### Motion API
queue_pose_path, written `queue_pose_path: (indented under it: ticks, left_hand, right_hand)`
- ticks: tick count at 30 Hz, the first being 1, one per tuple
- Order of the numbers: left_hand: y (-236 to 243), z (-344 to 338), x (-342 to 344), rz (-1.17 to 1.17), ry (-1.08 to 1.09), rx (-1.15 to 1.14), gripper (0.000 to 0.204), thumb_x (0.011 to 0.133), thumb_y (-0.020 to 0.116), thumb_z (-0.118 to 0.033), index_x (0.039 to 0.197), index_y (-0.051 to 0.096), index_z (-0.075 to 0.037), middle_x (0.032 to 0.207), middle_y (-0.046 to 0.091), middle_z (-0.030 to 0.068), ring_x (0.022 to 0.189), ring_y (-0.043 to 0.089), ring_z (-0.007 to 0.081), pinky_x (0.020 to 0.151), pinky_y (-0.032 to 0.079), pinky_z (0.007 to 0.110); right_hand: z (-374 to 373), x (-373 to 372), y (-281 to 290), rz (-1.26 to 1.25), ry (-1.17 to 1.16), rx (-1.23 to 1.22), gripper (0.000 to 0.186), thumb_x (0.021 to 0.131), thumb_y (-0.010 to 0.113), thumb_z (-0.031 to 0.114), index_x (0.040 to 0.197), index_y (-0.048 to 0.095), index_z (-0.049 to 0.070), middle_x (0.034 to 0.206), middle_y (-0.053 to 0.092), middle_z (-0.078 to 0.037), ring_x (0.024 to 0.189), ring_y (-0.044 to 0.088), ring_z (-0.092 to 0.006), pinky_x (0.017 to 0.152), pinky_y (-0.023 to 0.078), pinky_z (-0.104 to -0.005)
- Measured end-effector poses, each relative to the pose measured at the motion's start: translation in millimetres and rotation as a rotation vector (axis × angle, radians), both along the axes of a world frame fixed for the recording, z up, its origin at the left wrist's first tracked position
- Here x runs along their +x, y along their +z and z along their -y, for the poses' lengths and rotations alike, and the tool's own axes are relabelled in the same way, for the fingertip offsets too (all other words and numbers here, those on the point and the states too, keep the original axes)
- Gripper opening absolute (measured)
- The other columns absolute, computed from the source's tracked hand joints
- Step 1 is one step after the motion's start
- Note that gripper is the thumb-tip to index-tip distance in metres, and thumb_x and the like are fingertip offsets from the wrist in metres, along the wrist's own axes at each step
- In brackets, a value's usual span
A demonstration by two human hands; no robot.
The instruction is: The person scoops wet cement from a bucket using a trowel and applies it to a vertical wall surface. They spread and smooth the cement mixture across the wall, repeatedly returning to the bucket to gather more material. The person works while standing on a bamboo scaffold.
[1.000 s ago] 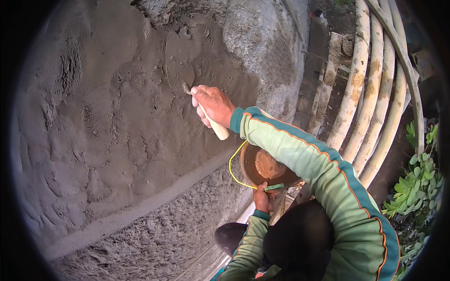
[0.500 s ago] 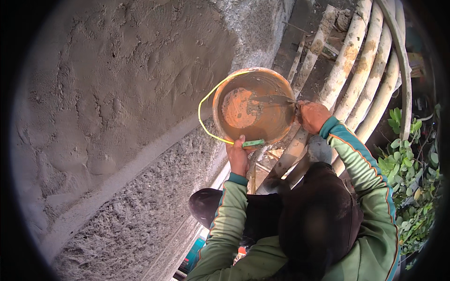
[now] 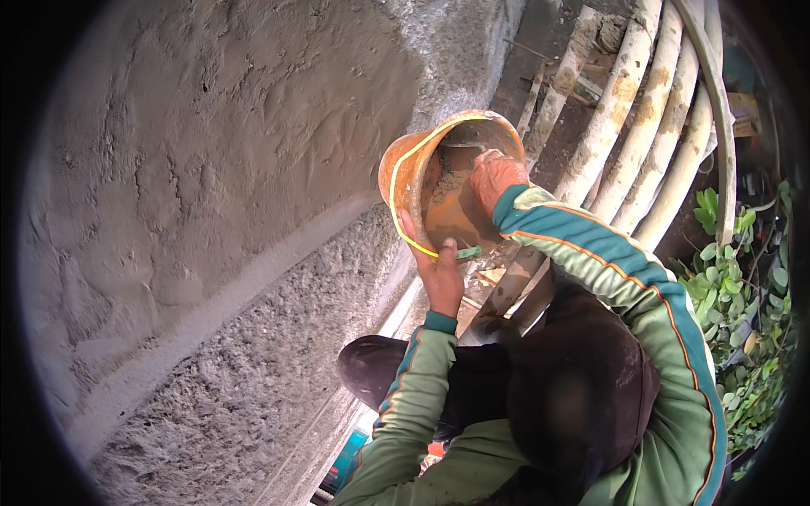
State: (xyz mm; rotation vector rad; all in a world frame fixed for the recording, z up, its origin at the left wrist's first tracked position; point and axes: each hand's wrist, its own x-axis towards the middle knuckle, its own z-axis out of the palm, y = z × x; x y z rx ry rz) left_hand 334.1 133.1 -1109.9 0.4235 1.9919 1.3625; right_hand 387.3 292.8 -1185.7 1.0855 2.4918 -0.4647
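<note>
An orange bucket [image 3: 406, 173], smeared inside with wet grey mortar, is tipped on its side with its mouth turned to the right. Its thin yellow handle with a green grip runs across the near rim. My left hand [image 3: 440, 274] holds the bucket from below, its thumb over the rim beside the green grip. Inside the bucket's mouth is my right hand [image 3: 496, 179], fingers closed around the trowel, whose blade [image 3: 464, 152] shows only in part against the inner wall. The trowel's handle is hidden in my fist.
To the left stands a wall with wet, rough plaster [image 3: 253, 126] above a pale ledge and coarse concrete [image 3: 228, 379]. Several mud-stained bamboo poles [image 3: 629, 110] lie side by side at the right. Leafy green plants [image 3: 734, 304] grow beyond them. My bent knee [image 3: 371, 367] is below the bucket.
The bucket has tilted over, its base swinging toward the wall. My right hand has moved left from the rim into the bucket with the trowel. My left hand has shifted slightly around the side.
</note>
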Motion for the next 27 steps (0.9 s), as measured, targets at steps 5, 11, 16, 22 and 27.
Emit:
queue_pose_path:
  ticks: [5,11,16,22,27]
  left_hand:
    - [10.1,7.1,-4.1,-0.07,-0.129,0.053,0.092,0.083,0.051,0.004,0.166,0.011,-0.002,0.172,0.009,0.0197,0.159,0.008,0.0297,0.128,0.008,0.042]
    - [6.3,12.9,-16.3,0.105,-0.072,-0.044,0.079,0.091,0.056,-0.002,0.163,0.023,-0.004,0.15,0.048,0.0155,0.133,0.051,0.0236,0.113,0.039,0.035]
    - [-19.8,23.4,-24.0,0.408,0.067,-0.083,0.066,0.095,0.057,-0.004,0.156,0.033,-0.004,0.128,0.061,0.0132,0.112,0.064,0.0227,0.096,0.054,0.036]
    - [-38.6,26.6,-34.4,0.573,0.275,0.029,0.048,0.096,0.061,-0.008,0.141,0.045,-0.006,0.121,0.062,0.0133,0.099,0.07,0.0275,0.077,0.065,0.046]
    - [-47.5,29.6,-40.3,0.618,0.295,-0.032,0.047,0.097,0.057,-0.012,0.141,0.043,-0.008,0.126,0.062,0.0173,0.104,0.07,0.0354,0.072,0.066,0.053]
  right_hand:
    - [8.6,14.0,21.3,0.048,0.226,-0.267,0.022,0.092,0.06,0.019,0.104,0.069,0.004,0.096,0.071,-0.012,0.085,0.072,-0.0259,0.065,0.058,-0.0408]
    - [-1.1,68.0,-15.5,-0.151,0.214,-0.498,0.028,0.091,0.066,0.026,0.107,0.077,0.005,0.105,0.076,-0.019,0.099,0.075,-0.0332,0.076,0.059,-0.0501]
    - [-6.3,84.8,0.4,-0.232,-0.156,-1.151,0.028,0.096,0.066,0.031,0.108,0.071,0.007,0.08,0.069,-0.008,0.068,0.07,-0.0199,0.064,0.055,-0.0399]
    - [-15.4,108.9,1.2,-0.424,-0.452,-1.635,0.023,0.101,0.064,0.029,0.102,0.066,0.007,0.073,0.061,-0.003,0.055,0.06,-0.0126,0.048,0.048,-0.0299]
    - [-26.2,112.6,39.6,-0.71,-0.696,-1.721,0.028,0.104,0.057,0.025,0.115,0.061,-0.001,0.077,0.06,-0.006,0.054,0.057,-0.0121,0.046,0.047,-0.0288]
